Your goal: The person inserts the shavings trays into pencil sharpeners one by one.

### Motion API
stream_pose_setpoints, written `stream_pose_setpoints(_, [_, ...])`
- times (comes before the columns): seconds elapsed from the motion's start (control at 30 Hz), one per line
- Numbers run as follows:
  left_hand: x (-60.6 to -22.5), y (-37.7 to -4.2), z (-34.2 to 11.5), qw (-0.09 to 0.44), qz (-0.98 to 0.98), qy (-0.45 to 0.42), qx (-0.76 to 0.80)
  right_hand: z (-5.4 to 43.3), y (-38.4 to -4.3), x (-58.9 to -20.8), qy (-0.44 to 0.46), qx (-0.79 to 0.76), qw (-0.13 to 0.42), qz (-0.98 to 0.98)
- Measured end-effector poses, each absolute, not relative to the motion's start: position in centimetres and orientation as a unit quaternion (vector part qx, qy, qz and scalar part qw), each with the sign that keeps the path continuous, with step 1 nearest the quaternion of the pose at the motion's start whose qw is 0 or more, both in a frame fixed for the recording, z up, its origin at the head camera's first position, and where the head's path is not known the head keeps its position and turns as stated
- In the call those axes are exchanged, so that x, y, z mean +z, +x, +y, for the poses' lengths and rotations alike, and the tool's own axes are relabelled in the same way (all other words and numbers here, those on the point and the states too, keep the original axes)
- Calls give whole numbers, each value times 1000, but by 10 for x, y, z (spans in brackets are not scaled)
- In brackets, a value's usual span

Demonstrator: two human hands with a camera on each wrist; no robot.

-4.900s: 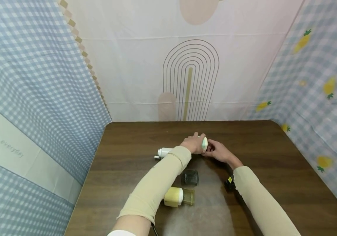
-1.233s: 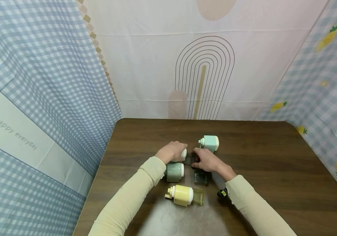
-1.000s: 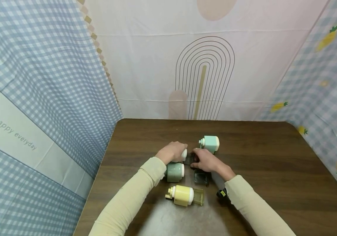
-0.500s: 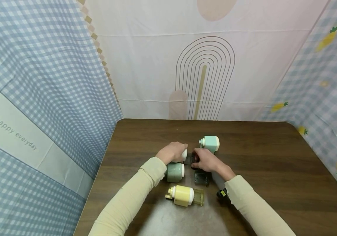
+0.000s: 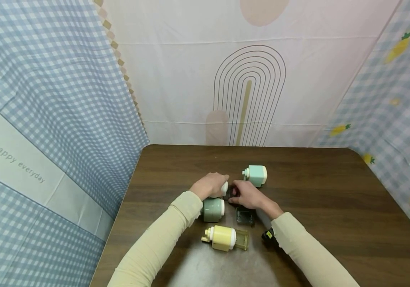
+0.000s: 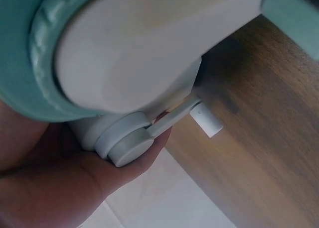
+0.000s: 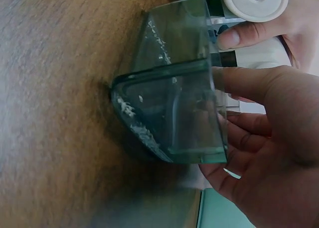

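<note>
My left hand (image 5: 208,185) grips a white crank pencil sharpener (image 5: 224,189) lying on its side. Its small crank (image 6: 172,119) sticks out past the fingers in the left wrist view. The thumb and fingers of my right hand (image 5: 249,194) pinch a dark see-through shavings drawer (image 5: 228,193) at the white sharpener's end, mostly covered by that hand. Just in front of the hands lie a green sharpener (image 5: 212,210) and a loose clear green drawer (image 5: 244,216), with pale shavings inside it in the right wrist view.
A mint sharpener (image 5: 256,175) lies behind my right hand. Nearer the front is a yellow sharpener (image 5: 222,238) with its drawer (image 5: 242,239) pulled out. A black device (image 5: 269,234) with a yellow mark sits by the right sleeve. All lie on a brown wooden table (image 5: 305,179).
Earlier both hands held the mint sharpener; it now lies at the back and my left hand grips the white one. In the last half second my right hand has shifted slightly left with the drawer.
</note>
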State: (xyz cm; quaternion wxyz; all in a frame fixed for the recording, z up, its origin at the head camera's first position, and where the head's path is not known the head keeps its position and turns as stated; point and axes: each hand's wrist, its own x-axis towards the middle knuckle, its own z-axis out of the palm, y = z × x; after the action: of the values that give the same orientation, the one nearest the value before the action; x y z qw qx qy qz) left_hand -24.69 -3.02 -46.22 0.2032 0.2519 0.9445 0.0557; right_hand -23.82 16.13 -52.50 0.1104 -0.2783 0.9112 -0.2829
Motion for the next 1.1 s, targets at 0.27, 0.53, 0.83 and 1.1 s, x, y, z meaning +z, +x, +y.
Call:
stream_pose_setpoints(0.27, [-462, -247, -30, 199, 945, 255, 49, 159, -239, -526, -286, -286, 106, 908])
stream_pose_setpoints(0.53, [-462, -246, -30, 200, 945, 255, 50, 158, -240, -528, -296, -281, 103, 907])
stream_pose_setpoints(0.83, [-464, -247, -30, 196, 945, 257, 43, 157, -240, -529, -306, -281, 100, 904])
stream_pose_setpoints(1.1, [-464, -248, -28, 184, 947, 263, 28, 154, -241, -530, -307, -278, 100, 904])
